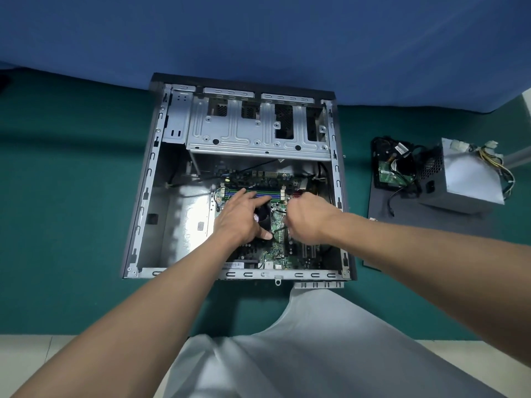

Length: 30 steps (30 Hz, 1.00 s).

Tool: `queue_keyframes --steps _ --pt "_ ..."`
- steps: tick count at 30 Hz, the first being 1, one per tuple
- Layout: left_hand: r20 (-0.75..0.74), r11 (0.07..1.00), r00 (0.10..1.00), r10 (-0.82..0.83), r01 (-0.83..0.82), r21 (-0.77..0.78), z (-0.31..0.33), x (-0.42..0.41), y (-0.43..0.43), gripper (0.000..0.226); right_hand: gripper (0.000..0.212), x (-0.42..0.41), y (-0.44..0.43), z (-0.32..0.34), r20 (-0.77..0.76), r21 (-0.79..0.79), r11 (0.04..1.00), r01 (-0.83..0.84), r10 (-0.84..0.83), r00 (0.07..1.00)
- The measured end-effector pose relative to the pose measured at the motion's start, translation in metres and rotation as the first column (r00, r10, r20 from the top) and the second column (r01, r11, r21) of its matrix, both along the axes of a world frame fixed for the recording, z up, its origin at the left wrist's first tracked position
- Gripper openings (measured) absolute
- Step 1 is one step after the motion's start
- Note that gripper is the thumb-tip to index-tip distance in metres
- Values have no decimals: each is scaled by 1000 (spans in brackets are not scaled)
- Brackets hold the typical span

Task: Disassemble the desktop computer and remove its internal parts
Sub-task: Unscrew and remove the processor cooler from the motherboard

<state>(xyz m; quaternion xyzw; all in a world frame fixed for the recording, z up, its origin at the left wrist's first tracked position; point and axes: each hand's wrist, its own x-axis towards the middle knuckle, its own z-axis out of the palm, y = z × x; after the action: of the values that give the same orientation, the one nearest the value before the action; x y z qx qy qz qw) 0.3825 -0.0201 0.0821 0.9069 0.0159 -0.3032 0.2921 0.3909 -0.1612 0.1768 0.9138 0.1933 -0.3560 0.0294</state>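
An open desktop case (143,196) lies flat on a green table. Inside it sits the green motherboard (283,254), with RAM slots (264,194) toward the far side. My left hand (241,218) rests spread over the black CPU cooler fan (263,218), thumb and fingers gripping its sides. To its right, my right hand (309,218) is closed in a fist around a thin dark tool or cable (280,229) whose tip touches the board beside the fan. What it holds is too hidden to name surely.
A metal drive cage (258,133) spans the case's far half. To the right lie a dark side panel (382,225), a removed drive with cables (395,168) and the grey power supply (465,176). A blue cloth (258,38) hangs behind. My light trousers (301,354) fill the foreground.
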Motion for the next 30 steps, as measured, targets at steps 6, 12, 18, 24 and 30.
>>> queue_keyframes --steps 6,12,18,24,30 --pt "-1 1000 1000 -11 11 -1 2 0 1 95 23 -3 4 3 215 -49 815 -577 573 791" --pt "-1 1000 1000 4 -4 -1 3 -3 1 97 33 -17 3 -24 418 460 858 230 -438 796" --pt "-13 1000 1000 -5 5 0 6 -2 2 97 53 -11 24 -33 -364 839 -101 534 -834 414" --pt "45 997 998 54 -51 -53 5 -2 0 76 57 -6 26 -32 -270 929 143 341 -368 890" --pt "15 1000 1000 7 -7 -1 2 -1 2 96 54 9 21 -45 -410 853 -46 519 -674 614"
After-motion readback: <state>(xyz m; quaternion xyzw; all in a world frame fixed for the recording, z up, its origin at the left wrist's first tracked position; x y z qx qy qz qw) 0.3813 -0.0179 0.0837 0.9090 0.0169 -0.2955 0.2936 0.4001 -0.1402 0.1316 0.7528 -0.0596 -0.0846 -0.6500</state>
